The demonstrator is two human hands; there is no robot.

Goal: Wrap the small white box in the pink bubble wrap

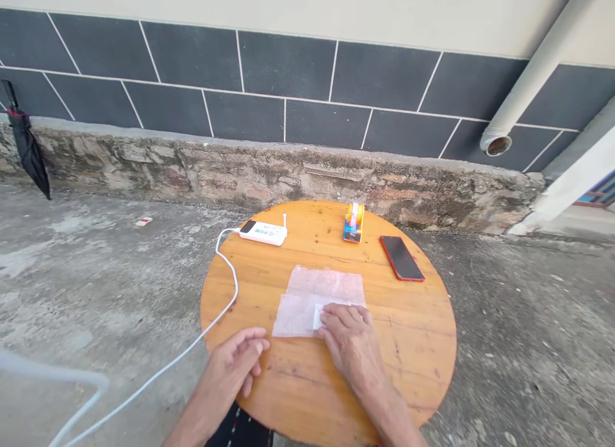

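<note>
A clear plastic bag [314, 296] lies flat on the round wooden table [413, 344]. My right hand [350, 341] rests palm down on the bag's near right corner, fingers pressed flat beside a small white piece [318, 316] inside the bag. My left hand [237, 364] hovers at the table's near left edge, just left of the bag, fingers loosely curled with nothing in them.
A white power bank [263, 232] with a long white cable [225, 274] sits at the table's far left. A small colourful box [354, 222] and a red-cased phone [401, 257] lie at the far right. Beyond are a stone ledge [192, 168], a folded umbrella [27, 146] and a drainpipe [528, 82].
</note>
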